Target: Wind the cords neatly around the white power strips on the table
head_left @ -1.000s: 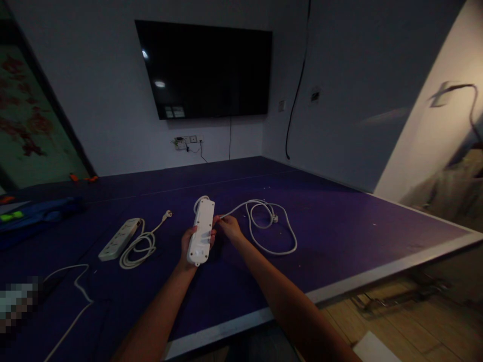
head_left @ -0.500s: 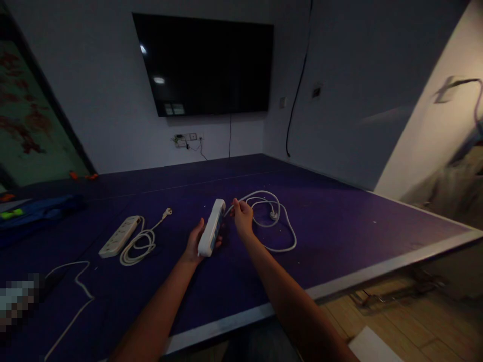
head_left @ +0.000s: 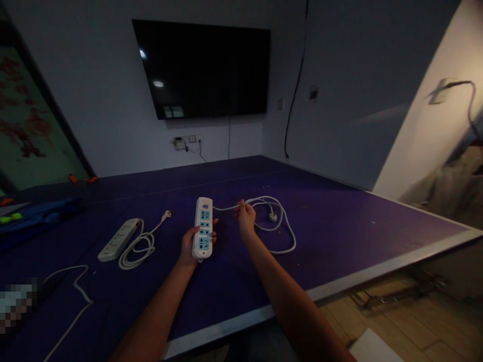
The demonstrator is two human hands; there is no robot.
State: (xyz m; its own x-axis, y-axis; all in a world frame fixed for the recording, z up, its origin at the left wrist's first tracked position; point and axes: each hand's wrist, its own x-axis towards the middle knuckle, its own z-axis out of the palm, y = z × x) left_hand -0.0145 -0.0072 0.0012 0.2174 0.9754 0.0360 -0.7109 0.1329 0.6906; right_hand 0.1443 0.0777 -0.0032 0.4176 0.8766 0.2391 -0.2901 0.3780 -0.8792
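Note:
My left hand (head_left: 188,245) is wrapped round a white power strip (head_left: 204,229) with light-blue socket faces, which now point up toward me. The strip stands tilted above the purple tabletop (head_left: 332,236). From its far end runs a white power cord (head_left: 225,208) to my right hand (head_left: 246,219), whose fingers are pinched on it. Beyond that hand the cord lies in loose loops on the table, and its plug (head_left: 272,216) rests inside them.
A second white power strip (head_left: 118,240) lies to the left, its cord (head_left: 138,254) coiled beside it. A thin white cable (head_left: 79,286) crosses the near left. Blue cloth (head_left: 45,216) lies farther left. The table's pale edge (head_left: 347,279) runs along the front right; a dark television (head_left: 211,70) hangs ahead.
My left hand has turned the power strip so its socket side faces me, and shifted it slightly left. My right hand has moved a little right along the cord, away from the strip.

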